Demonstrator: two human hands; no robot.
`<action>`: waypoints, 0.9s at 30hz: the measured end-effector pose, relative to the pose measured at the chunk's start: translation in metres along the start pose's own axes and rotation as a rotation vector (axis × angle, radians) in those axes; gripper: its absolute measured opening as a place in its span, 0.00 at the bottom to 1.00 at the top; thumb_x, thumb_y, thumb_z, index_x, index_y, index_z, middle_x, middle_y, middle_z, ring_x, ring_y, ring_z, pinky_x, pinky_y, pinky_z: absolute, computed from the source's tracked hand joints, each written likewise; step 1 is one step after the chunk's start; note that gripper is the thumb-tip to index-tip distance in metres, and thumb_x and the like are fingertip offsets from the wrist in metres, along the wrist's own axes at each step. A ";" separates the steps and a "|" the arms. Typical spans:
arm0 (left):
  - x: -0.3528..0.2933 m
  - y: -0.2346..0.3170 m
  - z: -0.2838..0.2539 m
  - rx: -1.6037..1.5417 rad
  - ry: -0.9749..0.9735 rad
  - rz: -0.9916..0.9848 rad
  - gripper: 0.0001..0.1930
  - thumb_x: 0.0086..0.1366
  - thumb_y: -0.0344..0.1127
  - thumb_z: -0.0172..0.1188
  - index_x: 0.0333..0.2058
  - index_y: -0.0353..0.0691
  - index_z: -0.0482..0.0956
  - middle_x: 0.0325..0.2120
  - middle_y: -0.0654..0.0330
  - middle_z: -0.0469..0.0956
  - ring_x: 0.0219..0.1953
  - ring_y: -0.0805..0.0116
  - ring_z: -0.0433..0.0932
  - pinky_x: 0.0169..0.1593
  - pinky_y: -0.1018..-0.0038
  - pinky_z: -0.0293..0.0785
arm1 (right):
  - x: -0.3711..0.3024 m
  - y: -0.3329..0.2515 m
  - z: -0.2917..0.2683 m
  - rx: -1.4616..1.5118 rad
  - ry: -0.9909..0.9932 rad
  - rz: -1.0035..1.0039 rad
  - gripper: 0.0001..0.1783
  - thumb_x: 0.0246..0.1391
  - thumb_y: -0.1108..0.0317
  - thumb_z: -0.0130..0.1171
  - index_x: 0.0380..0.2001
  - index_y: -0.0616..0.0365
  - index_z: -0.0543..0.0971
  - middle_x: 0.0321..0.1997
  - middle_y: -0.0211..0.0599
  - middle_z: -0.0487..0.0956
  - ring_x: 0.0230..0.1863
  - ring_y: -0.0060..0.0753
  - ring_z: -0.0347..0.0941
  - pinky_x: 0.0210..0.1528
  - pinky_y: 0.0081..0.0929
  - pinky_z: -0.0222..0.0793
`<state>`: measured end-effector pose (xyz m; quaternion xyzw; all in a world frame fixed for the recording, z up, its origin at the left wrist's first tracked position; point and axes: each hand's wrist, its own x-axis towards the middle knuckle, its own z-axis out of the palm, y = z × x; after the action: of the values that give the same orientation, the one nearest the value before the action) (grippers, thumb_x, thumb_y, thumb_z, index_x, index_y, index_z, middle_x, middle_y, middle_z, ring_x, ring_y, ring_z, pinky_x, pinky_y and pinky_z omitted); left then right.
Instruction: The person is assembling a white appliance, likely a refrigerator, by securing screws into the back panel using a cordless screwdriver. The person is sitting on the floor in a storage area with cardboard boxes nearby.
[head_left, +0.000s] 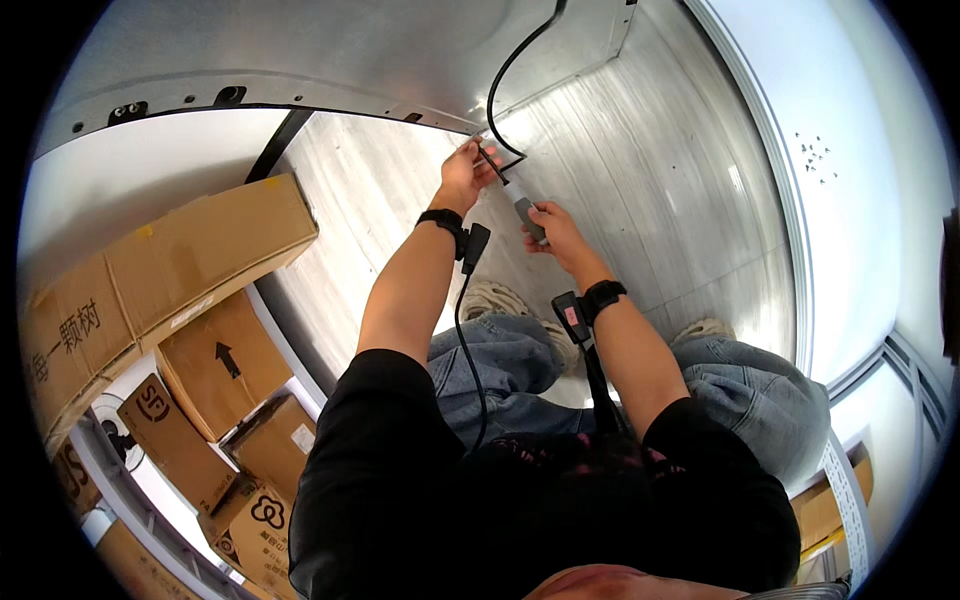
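Note:
A grey-handled tool or connector [531, 219], with a paler collar and a thin dark end, is held out before me; its exact kind I cannot make out. My right hand [556, 236] is closed around the grey handle. Up and to the left, the fingers of my left hand [464, 177] pinch the thin dark end, close to the lower edge of a large metal panel [330, 60]. A black cable [491, 98] hangs in a curve from above and bends sharply beside my left fingers. Whether it joins the held thing is unclear.
Cardboard boxes [205, 250] fill a rack on the left. Wood-look flooring [660, 200] stretches ahead, bounded by a white panel [850, 120] on the right. Both wrists carry strapped black devices, and a thin black cord [462, 340] trails from the left one toward my body.

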<state>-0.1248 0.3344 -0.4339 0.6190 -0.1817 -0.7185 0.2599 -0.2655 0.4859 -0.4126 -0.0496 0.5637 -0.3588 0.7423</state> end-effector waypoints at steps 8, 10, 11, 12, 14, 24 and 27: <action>0.008 0.010 -0.008 -0.012 0.029 0.032 0.14 0.69 0.34 0.43 0.50 0.45 0.71 0.37 0.62 0.79 0.32 0.68 0.79 0.31 0.77 0.73 | 0.000 -0.003 0.016 0.016 0.051 -0.003 0.22 0.61 0.51 0.47 0.52 0.54 0.69 0.33 0.34 0.75 0.21 0.23 0.69 0.24 0.23 0.68; 0.005 0.012 -0.001 0.030 0.032 0.031 0.13 0.69 0.35 0.42 0.49 0.46 0.70 0.38 0.63 0.78 0.35 0.69 0.78 0.33 0.77 0.74 | 0.008 0.002 0.010 0.050 0.052 0.014 0.23 0.61 0.51 0.46 0.52 0.54 0.69 0.32 0.33 0.75 0.20 0.22 0.68 0.22 0.22 0.67; 0.003 0.013 0.003 0.052 0.033 0.031 0.13 0.70 0.36 0.42 0.49 0.46 0.70 0.39 0.64 0.77 0.36 0.69 0.78 0.34 0.77 0.74 | 0.011 0.006 0.008 0.067 0.054 0.022 0.24 0.61 0.50 0.46 0.53 0.54 0.69 0.31 0.32 0.75 0.20 0.22 0.68 0.21 0.21 0.66; 0.004 0.012 0.004 -0.003 0.069 0.034 0.14 0.67 0.33 0.47 0.50 0.44 0.71 0.36 0.62 0.79 0.31 0.69 0.79 0.30 0.77 0.73 | 0.011 0.005 0.008 0.060 0.057 0.024 0.24 0.61 0.50 0.45 0.53 0.54 0.69 0.31 0.32 0.74 0.20 0.21 0.67 0.21 0.21 0.65; 0.004 0.011 0.004 -0.017 0.080 0.046 0.14 0.67 0.34 0.47 0.50 0.44 0.71 0.36 0.62 0.79 0.30 0.69 0.79 0.30 0.77 0.72 | 0.010 0.004 0.009 0.047 0.065 0.027 0.24 0.62 0.50 0.45 0.54 0.54 0.69 0.30 0.32 0.74 0.19 0.21 0.66 0.20 0.21 0.65; -0.006 0.015 0.010 0.053 0.118 0.057 0.11 0.69 0.37 0.45 0.46 0.44 0.72 0.35 0.65 0.78 0.30 0.72 0.76 0.31 0.78 0.70 | 0.008 0.002 0.012 0.165 0.013 0.046 0.23 0.63 0.50 0.42 0.49 0.57 0.69 0.27 0.33 0.72 0.17 0.20 0.60 0.17 0.20 0.58; -0.006 0.013 0.013 0.038 0.152 0.066 0.11 0.69 0.36 0.45 0.47 0.43 0.72 0.35 0.64 0.78 0.30 0.72 0.76 0.31 0.77 0.70 | 0.010 0.004 0.009 0.236 -0.008 0.084 0.22 0.63 0.51 0.42 0.46 0.59 0.69 0.26 0.34 0.71 0.16 0.19 0.58 0.16 0.21 0.55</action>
<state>-0.1351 0.3272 -0.4195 0.6702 -0.1953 -0.6570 0.2846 -0.2548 0.4799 -0.4189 0.0601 0.5160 -0.3910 0.7597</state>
